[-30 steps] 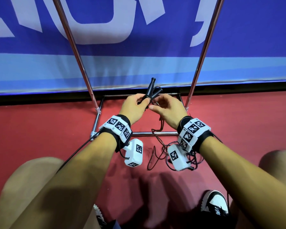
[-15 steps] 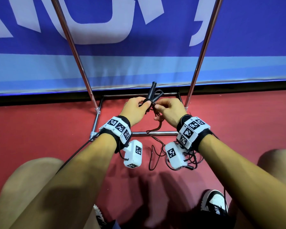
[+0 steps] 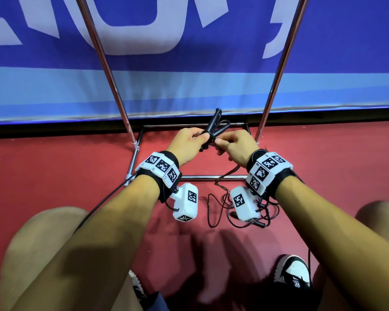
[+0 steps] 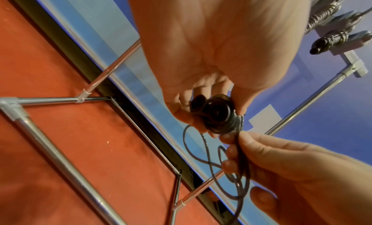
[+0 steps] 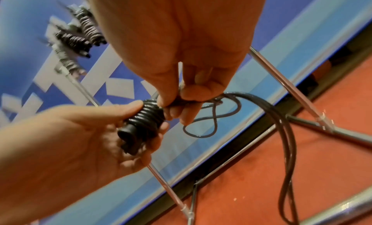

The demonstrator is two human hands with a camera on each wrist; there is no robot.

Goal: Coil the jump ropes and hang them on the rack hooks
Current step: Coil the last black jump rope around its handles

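Below your grip, loose jump rope cord (image 3: 220,189) trails to the red floor (image 3: 54,176); your left hand (image 3: 184,144) clasps the paired handles (image 5: 141,126), already partly wound, while your right hand (image 3: 236,147) pinches the cord just beside them. You look mid-coil: next, wrap another tight turn, then lift the bundle to the rack hooks (image 4: 330,42) beyond.

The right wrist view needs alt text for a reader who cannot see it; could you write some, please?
The left hand grips a pair of black jump-rope handles with cord wound tightly around them, while the right hand pinches the cord beside the windings; slack loops hang over the red floor. Behind stand a metal rack frame and a blue banner, with wound ropes hanging blurred at upper left.
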